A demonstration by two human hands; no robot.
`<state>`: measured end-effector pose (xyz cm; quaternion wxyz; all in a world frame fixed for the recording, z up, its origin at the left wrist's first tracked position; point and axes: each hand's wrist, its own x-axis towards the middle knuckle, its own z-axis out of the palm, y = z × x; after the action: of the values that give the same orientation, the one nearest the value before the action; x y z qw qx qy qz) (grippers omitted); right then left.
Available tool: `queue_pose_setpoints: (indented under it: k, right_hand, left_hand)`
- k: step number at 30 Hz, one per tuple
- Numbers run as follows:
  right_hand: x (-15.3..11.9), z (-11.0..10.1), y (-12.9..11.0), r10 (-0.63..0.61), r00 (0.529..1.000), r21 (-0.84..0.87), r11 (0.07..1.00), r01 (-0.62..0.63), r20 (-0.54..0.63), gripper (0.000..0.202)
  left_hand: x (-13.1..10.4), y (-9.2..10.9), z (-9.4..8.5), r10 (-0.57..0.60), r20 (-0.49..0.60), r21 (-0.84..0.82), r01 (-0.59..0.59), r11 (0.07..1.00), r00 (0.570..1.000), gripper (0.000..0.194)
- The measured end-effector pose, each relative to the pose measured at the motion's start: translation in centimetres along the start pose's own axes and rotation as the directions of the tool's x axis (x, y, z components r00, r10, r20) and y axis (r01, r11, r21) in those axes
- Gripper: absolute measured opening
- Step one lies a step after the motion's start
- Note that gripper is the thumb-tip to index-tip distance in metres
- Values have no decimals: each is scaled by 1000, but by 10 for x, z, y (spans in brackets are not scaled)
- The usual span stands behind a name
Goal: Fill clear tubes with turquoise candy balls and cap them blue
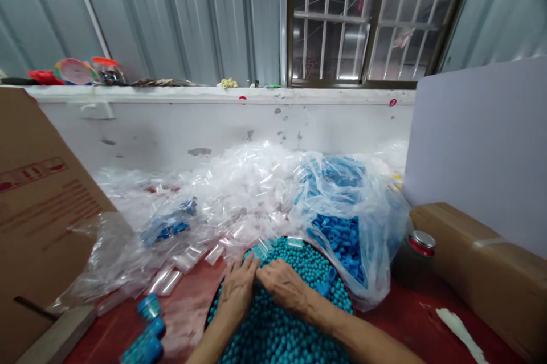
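A round tub with a dark red rim (351,299) is filled with small teal beads (282,327). My left hand (239,284) rests over the beads, back up, its fingers stretched forward and its thumb hidden. Just beyond its fingertips lies a clear plastic tube (262,248). My right hand (284,284) is closed close beside it, fingers curled toward the left fingertips; whatever they hold is hidden. Another clear piece (294,242) lies at the tub's far side. Blue caps (327,283) sit on the beads right of my right hand.
Behind the tub spreads a heap of clear plastic tubes (252,182). An open plastic bag of blue caps (342,238) stands right. Filled blue-capped tubes (147,335) lie front left. Cardboard boxes (43,227) flank the left; a jar (416,256) and long carton (478,267) stand right.
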<state>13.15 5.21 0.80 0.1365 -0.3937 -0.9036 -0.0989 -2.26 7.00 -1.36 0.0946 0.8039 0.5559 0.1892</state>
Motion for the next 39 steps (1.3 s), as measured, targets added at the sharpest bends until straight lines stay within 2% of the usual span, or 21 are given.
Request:
queue_pose_setpoints:
  k: [3, 4, 8, 9, 11, 12, 16, 20, 21, 23, 25, 27, 31, 34, 37, 39]
  right_hand:
    - [-8, -9, 5, -92, 996, -14, 996, 93, 16, 13]
    - [-11, -11, 6, -109, 994, -5, 994, 110, 30, 13]
    - [-25, -17, 5, -48, 997, 21, 999, 47, 66, 17]
    - [-28, -18, 3, -26, 997, 48, 999, 23, 74, 19]
    - [-33, -19, -1, -17, 993, 154, 988, -1, 116, 23]
    - [-35, -19, -3, -21, 989, 204, 979, -10, 147, 23]
    - [-43, -28, -9, 51, 981, 192, 978, -87, 186, 25]
    - [-53, -34, 1, 203, 952, 158, 957, -242, 230, 23]
    - [-55, -31, 5, 242, 942, 182, 940, -287, 232, 21]
    - [-54, -23, 11, 279, 938, 263, 907, -328, 208, 19]
    - [-51, -9, 10, 269, 947, 333, 889, -315, 178, 19]
    - [-46, 5, 3, 219, 955, 361, 890, -279, 200, 17]
    - [-46, 22, -12, 105, 966, 462, 862, -207, 237, 24]
    - [-46, 19, -7, 103, 971, 491, 848, -199, 215, 34]
    - [-34, 13, 10, 214, 958, 309, 913, -266, 192, 37]
    - [-23, 14, 23, 291, 935, 143, 936, -322, 202, 36]
  left_hand:
    - [-1, 14, -2, 51, 164, -20, -48, 999, 985, 31]
    - [-3, 19, -3, 49, 183, -15, -47, 999, 982, 29]
    - [-16, 37, -12, -40, 56, 147, 31, 989, 998, 33]
    - [-19, 41, -15, -46, 75, 144, 35, 989, 996, 30]
    - [-24, 45, -17, 34, 240, 44, -45, 998, 970, 13]
    - [-26, 46, -17, 31, 265, 32, -41, 999, 964, 10]
    - [-37, 37, -14, -97, 210, 87, 80, 993, 973, 17]
    - [-40, 13, -30, -204, 203, 93, 189, 978, 958, 17]
    - [-41, 8, -35, -195, 210, 69, 185, 980, 958, 17]
    - [-44, 7, -41, -79, 210, -24, 86, 996, 974, 17]
    - [-49, 15, -35, 88, 185, -114, -67, 991, 979, 17]
    - [-56, 26, -19, 172, 175, -131, -150, 980, 970, 21]
    - [-65, 40, 18, 121, 257, -99, -98, 990, 959, 28]
    - [-65, 41, 26, 69, 255, -46, -60, 997, 964, 38]
    - [-59, 40, 23, 56, 280, -13, -54, 998, 958, 48]
    - [-55, 40, 19, 35, 314, 4, -38, 999, 949, 40]
